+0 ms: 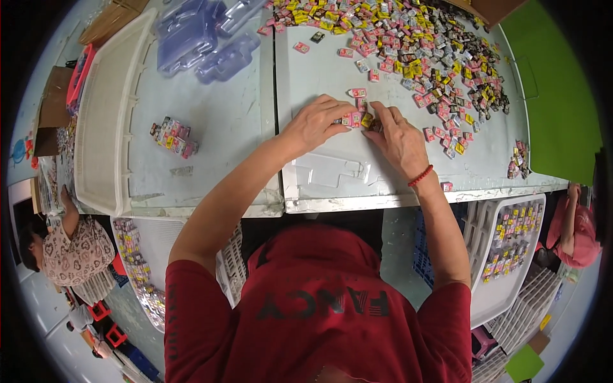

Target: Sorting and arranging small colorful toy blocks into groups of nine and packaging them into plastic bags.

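Note:
My left hand (314, 123) pinches a small pink box (348, 119) at the end of a short row. On the row's other side, my right hand (402, 139), with a red bead bracelet at the wrist, closes its thumb and fingers on a small dark box (375, 125), partly hidden by the fingers. A yellow box (366, 119) shows between the two hands. Just beyond them lies another pink box (357, 93). A clear moulded plastic tray (329, 171) rests on the table near my left forearm.
Heaped small boxes (415, 57) in pink, yellow, black and white spread over the far right. A boxed cluster (174, 137) sits at left, near stacked clear trays (185, 41) and a white crate (105, 121). Filled trays (511, 242) stand below the table edge. Other people work both sides.

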Available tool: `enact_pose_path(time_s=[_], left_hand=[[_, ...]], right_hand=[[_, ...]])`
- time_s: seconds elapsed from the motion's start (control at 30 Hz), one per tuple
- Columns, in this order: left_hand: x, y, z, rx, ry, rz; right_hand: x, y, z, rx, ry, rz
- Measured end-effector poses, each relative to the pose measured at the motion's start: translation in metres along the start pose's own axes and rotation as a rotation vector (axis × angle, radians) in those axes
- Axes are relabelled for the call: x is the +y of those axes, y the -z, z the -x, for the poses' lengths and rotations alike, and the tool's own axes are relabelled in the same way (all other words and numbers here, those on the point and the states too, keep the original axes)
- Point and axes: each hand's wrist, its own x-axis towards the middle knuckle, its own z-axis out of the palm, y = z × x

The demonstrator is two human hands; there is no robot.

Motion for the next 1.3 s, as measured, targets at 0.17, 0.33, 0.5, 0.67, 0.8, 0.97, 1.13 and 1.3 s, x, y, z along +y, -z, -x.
enact_pose_path(time_s=[0.17, 0.33, 0.5, 0.67, 0.8, 0.97, 1.13, 1.3], left_hand=[[0.008, -0.004, 0.0, 0.052, 0.013, -0.016], [0.008, -0.009, -0.005, 0.026, 0.005, -0.033], [0.01, -0.004, -0.003, -0.025, -0.004, -0.01], [0.004, -0.005, -0.004, 0.031, -0.067, -0.03], [0.011, 0.002, -0.01, 0.021, -0.085, -0.026], [0.047, 0.036, 0.032, -0.017, -0.045, -0.005], [0.041, 0.028, 0.057, -0.124, -0.042, -0.084], [0.037, 0.03, 0.064, -0.089, -0.097, -0.097]], right_hand=[[0.004, 0.0, 0.006, 0.002, 0.052, -0.049], [-0.007, -0.003, 0.008, 0.048, -0.002, 0.027], [-0.01, -0.001, 0.011, 0.059, -0.006, -0.003], [-0.009, 0.0, 0.007, 0.078, 0.028, -0.045], [-0.011, 0.007, 0.006, 0.057, 0.009, -0.033], [-0.061, 0.031, 0.025, -0.025, 0.046, -0.041], [-0.074, 0.004, 0.041, -0.073, 0.024, -0.011], [-0.077, -0.011, 0.047, 0.014, 0.014, -0.092]])
